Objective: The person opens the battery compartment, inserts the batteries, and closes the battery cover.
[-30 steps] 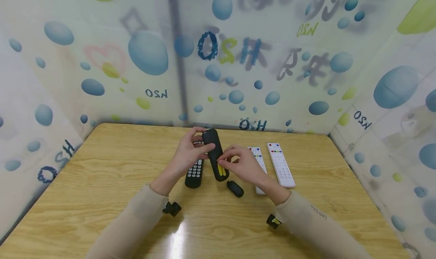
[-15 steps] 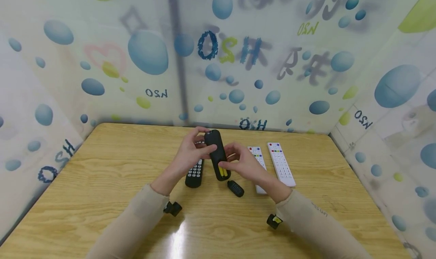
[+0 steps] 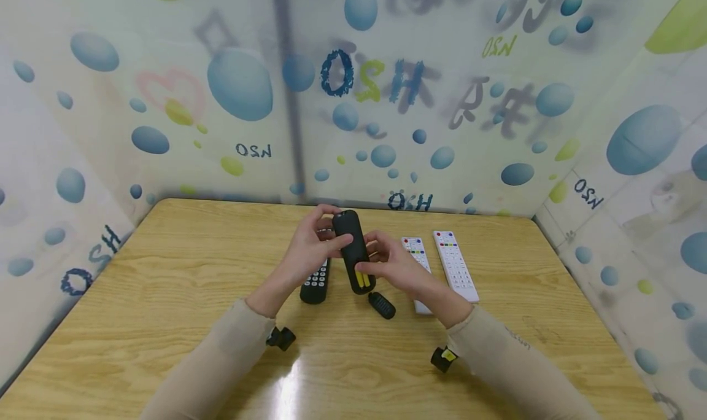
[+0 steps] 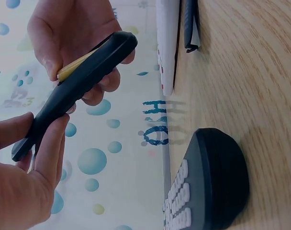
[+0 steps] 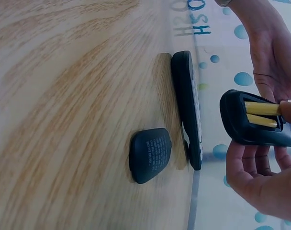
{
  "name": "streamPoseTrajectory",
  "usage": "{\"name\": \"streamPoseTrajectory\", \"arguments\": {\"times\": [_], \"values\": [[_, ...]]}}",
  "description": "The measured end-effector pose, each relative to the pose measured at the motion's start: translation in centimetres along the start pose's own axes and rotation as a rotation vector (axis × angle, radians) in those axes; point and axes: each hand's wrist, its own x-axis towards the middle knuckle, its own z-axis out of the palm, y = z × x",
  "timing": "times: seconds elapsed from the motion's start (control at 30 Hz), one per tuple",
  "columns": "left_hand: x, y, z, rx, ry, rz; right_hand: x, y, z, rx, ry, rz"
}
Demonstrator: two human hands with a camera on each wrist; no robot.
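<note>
A black remote control (image 3: 347, 225) is held up off the table, its back facing the head camera and its battery compartment uncovered. Two yellow batteries (image 5: 263, 109) lie side by side in that compartment. My left hand (image 3: 308, 247) grips the remote's far end between thumb and fingers. At the near end my right hand (image 3: 399, 265) holds it too, the thumb on the batteries' upper ends and the fingers curled beneath. In the left wrist view, one battery (image 4: 77, 66) stands slightly proud of the remote's back. The detached battery cover (image 3: 382, 306) lies on the table just below.
Another black remote (image 3: 315, 290), keys up, lies on the wooden table (image 3: 193, 272) under my left hand. To the right are two white remotes, one partly behind my right hand (image 3: 417, 252) and one farther out (image 3: 456, 268). A patterned wall (image 3: 342, 137) borders the table's far edge.
The held remote has shifted slightly to the right. My right hand has gone from pinching at the batteries to laying its thumb over them, with its fingers round the remote's side.
</note>
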Motion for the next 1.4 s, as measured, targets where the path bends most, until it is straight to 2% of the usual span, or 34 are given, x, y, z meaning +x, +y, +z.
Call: {"name": "streamPoseTrajectory", "arguments": {"times": [0.2, 0.3, 0.53, 0.67, 1.0, 1.27, 1.4], "values": [[0.13, -0.13, 0.03, -0.001, 0.0, -0.004, 0.09, 0.02, 0.18, -0.002, 0.004, 0.004], [0.18, -0.17, 0.0, -0.004, 0.003, -0.005, 0.05, -0.12, 0.3, -0.041, 0.012, -0.013], [0.3, -0.35, -0.09, -0.008, 0.019, -0.019, 0.13, -0.06, 0.39, -0.359, 0.047, -0.189], [0.4, -0.46, -0.13, -0.007, 0.031, -0.034, 0.12, -0.31, 0.47, -0.445, 0.042, -0.224], [0.42, -0.67, -0.07, 0.01, 0.031, -0.062, 0.02, -0.38, 0.72, -0.486, 0.036, -0.249], [0.6, -0.35, -0.2, -0.068, 0.017, -0.083, 0.17, -0.35, 0.56, -0.5, 0.086, -0.286], [0.73, -0.23, -0.19, -0.08, 0.006, -0.085, 0.13, -0.36, 0.27, -0.491, 0.082, -0.28]]}}
